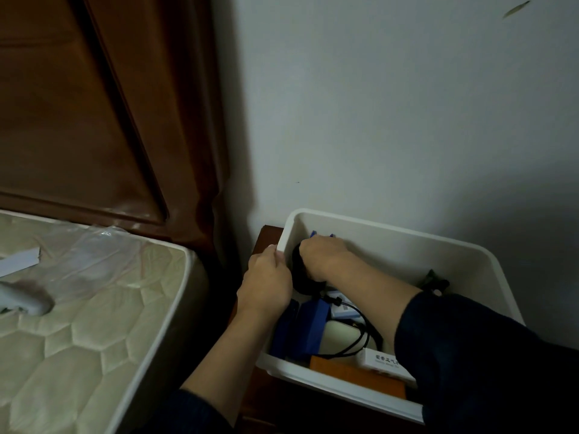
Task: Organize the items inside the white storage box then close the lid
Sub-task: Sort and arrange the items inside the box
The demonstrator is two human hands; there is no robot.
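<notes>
Left hand (pixel 266 286) is gripping the left rim of the white storage box (pixel 391 245), fingers curled over its edge near the far-left corner. Right hand (pixel 322 258) is reaching inside the box at that same corner, fingers curled around a black round item (pixel 299 277) that is sitting against the left wall; what the item is cannot be told. White storage box is standing open on a dark wooden nightstand (pixel 266 236), pressed against the wall (pixel 391 120), with no lid in view. Contents lying along the near-left part of the box: blue box-shaped items (pixel 305 330), a black cable (pixel 360 333) looping over a pale flat item (pixel 340 336), an orange box (pixel 354 375) at the near edge, and a white carton with printed characters (pixel 383 361) just beside it. A dark green object (pixel 434 280) is resting toward the far-right side, partly hidden by the right sleeve (pixel 470 349). Left of the nightstand, a quilted mattress (pixel 94 339) is lying against a brown wooden headboard (pixel 94 104), carrying clear plastic wrap (pixel 94 255) and a white strip (pixel 20 261).
</notes>
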